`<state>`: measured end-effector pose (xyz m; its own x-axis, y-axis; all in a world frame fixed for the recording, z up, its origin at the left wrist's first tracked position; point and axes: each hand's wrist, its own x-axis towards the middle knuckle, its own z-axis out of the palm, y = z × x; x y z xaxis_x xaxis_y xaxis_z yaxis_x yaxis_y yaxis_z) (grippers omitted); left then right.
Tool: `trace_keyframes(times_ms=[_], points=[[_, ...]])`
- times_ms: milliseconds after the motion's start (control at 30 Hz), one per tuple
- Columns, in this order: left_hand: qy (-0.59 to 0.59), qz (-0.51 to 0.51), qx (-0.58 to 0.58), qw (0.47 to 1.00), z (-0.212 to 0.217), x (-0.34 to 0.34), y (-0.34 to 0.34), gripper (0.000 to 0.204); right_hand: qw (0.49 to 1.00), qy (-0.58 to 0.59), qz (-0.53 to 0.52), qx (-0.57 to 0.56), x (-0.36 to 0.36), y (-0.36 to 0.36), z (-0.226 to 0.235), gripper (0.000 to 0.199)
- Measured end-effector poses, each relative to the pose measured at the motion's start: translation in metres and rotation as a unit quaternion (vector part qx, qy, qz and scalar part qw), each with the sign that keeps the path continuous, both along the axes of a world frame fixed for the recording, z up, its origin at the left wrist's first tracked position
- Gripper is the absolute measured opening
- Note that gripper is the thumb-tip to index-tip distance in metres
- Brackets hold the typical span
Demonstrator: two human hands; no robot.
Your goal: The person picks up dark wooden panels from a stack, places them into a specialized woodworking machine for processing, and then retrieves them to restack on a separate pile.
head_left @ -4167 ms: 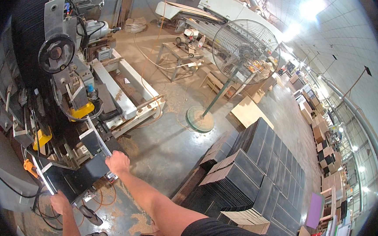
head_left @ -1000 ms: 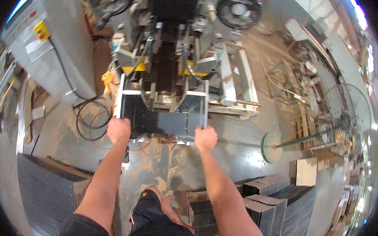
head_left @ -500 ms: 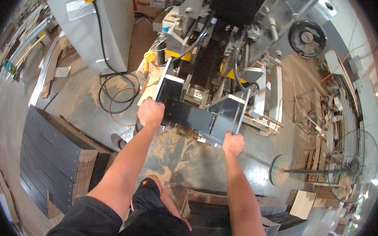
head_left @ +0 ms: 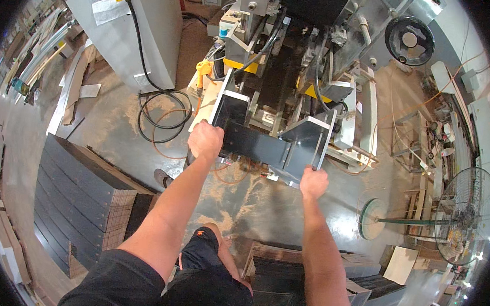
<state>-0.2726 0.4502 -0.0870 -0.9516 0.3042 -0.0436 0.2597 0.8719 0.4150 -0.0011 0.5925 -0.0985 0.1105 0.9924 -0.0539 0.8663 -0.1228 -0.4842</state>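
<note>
My left hand (head_left: 206, 140) is closed round the near end of the machine's left side plate (head_left: 218, 107), a dark upright plate with a pale edge. My right hand (head_left: 314, 182) grips the near lower corner of the matching right side plate (head_left: 307, 147). Between the plates lies a flat dark panel (head_left: 259, 145), spanning from one to the other. Both arms reach forward, and neither hand touches the panel's middle. My fingertips are partly hidden behind the plates.
Beyond stands the machine with a black handwheel (head_left: 410, 40). At left are a grey control cabinet (head_left: 130, 42), a coiled black cable (head_left: 165, 113) and stacked dark boards (head_left: 77, 198). More dark boards (head_left: 276, 274) lie near my legs. A stand fan (head_left: 459, 216) is at right.
My view has shifted slightly, so the scene sits a little further right. Both hands keep their hold on the side plates.
</note>
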Motion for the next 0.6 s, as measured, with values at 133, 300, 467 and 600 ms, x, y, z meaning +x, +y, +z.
trace_keyframes(times_ms=[133, 300, 467, 600], points=[[0.003, 0.003, -0.005, 1.000, -0.002, -0.001, 0.000, 0.027, 1.000, -0.018, -0.011, -0.007, -0.003, 0.001, -0.001, 0.033], [0.016, 0.017, 0.022, 0.999, -0.006, -0.002, 0.001, 0.030, 1.000, -0.018, -0.006, -0.006, -0.003, 0.000, 0.001, 0.035], [0.011, 0.004, 0.002, 1.000, -0.002, 0.000, -0.002, 0.027, 1.000, -0.017, 0.001, -0.018, -0.004, -0.004, 0.005, 0.036], [-0.003, 0.010, 0.004, 1.000, 0.002, 0.001, 0.003, 0.029, 1.000, -0.025, 0.014, -0.011, 0.001, 0.002, 0.003, 0.037]])
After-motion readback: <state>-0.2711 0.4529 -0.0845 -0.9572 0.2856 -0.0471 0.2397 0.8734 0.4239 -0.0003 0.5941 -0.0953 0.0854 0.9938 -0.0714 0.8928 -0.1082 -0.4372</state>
